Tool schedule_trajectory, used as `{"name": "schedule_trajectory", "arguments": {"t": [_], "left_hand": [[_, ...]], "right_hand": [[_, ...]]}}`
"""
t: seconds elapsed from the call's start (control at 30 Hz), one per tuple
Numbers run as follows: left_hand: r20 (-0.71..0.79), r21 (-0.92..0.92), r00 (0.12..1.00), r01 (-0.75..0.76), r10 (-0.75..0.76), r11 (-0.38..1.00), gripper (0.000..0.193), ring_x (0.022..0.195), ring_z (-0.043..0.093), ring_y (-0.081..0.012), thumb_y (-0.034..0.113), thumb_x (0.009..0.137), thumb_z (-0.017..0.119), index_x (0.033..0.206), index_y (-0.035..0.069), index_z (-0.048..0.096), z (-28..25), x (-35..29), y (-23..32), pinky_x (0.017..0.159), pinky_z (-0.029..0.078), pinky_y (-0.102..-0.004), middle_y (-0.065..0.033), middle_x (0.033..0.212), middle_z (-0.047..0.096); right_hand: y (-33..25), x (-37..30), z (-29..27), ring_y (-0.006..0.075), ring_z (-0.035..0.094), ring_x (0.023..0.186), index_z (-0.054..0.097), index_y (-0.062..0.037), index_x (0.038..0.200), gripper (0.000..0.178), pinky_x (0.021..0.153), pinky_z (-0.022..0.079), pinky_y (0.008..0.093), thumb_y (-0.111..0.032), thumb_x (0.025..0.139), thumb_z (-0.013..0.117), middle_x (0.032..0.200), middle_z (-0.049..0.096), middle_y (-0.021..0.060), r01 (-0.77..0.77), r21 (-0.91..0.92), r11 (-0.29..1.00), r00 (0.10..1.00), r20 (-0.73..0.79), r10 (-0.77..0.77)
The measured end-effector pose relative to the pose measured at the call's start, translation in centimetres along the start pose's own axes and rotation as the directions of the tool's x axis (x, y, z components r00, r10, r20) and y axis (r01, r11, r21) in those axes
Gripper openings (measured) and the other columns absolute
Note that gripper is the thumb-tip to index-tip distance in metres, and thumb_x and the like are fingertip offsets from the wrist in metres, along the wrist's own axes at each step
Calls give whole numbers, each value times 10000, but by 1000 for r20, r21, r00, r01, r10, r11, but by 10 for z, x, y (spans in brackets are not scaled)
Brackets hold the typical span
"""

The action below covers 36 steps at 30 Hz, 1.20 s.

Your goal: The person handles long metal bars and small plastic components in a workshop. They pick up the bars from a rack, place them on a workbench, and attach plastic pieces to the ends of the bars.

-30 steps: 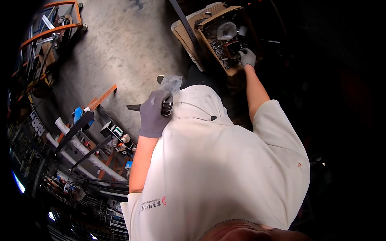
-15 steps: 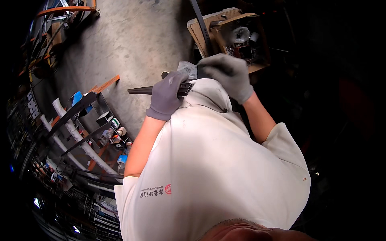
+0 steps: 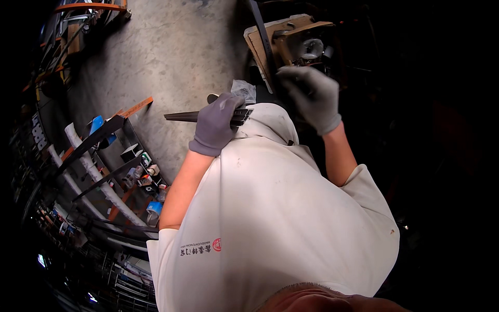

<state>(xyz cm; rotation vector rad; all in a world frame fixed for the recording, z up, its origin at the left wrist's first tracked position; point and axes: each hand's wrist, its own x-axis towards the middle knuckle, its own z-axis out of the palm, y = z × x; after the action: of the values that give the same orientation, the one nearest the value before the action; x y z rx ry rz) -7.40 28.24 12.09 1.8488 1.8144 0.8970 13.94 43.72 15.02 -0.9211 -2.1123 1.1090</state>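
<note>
My left hand [image 3: 215, 125], in a grey glove, is closed around a dark profile bar [image 3: 179, 117] in front of my waist. The bar's slotted cut end shows on the right of the fist. Just beyond the knuckles is a clear plastic bag [image 3: 244, 90]; whether the fingers grip it is hidden. My right hand [image 3: 316, 96], in a lighter grey glove, hovers right of the bag, near an opened cardboard box [image 3: 299, 30]. Its fingers are bent but apart, and nothing shows between them. Inside the box are a crumpled clear bag [image 3: 312, 48] and small parts that are hard to make out.
A long dark bar [image 3: 261, 36] rises beside the box. At left, a rack with white-wrapped bars [image 3: 96, 171] and dark arms [image 3: 91, 143] holds assorted small items. An orange-edged frame [image 3: 88, 7] stands at the far left on the concrete floor [image 3: 166, 52]. Deep shadow covers the right side.
My right hand has moved right, away from the plastic bag and my left hand, and its fingers have spread somewhat. My left hand and the bar have stayed nearly still.
</note>
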Motion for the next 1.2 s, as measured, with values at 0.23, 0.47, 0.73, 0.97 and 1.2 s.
{"name": "schedule_trajectory", "arguments": {"t": [0.23,0.47,0.73,0.97,1.2], "left_hand": [[35,-23,998,47,-46,999,415,878,696,-355,-33,758,700,1148,96,638,7,4,1,736,564,-408,-132,1063,690],[140,70,979,138,-147,988,393,913,711,-363,2,765,775,1127,101,660,15,10,9,760,576,-401,-153,1053,710],[243,64,949,189,-199,980,443,866,691,-390,11,754,752,1167,111,628,14,16,17,707,554,-452,-157,1056,683],[207,96,953,206,-222,974,448,852,685,-382,-2,739,748,1157,114,636,18,12,19,696,549,-450,-147,1045,678],[152,75,973,166,-176,983,448,838,685,-382,-12,740,741,1156,116,632,21,13,21,685,546,-446,-150,1034,680]], "right_hand": [[285,-86,-38,340,729,1037,762,-77,1133,261,907,557,404,-226,920,728,1065,766,173,-769,-270,580,639,-274,719],[398,-118,4,358,687,1123,745,-162,1170,313,969,549,453,-279,880,737,1173,738,150,-725,-576,378,492,-49,869],[462,-117,63,371,716,1098,639,-108,1217,298,906,577,503,-226,945,610,1182,728,192,-658,-713,243,456,-120,882],[462,-117,53,375,713,1089,720,-129,1098,239,918,574,498,-140,986,509,1145,742,174,-635,-724,269,473,-88,877],[432,-122,30,364,701,1077,764,-238,1158,271,931,563,454,-270,899,695,1107,746,165,-818,-479,320,477,-253,842]]}}
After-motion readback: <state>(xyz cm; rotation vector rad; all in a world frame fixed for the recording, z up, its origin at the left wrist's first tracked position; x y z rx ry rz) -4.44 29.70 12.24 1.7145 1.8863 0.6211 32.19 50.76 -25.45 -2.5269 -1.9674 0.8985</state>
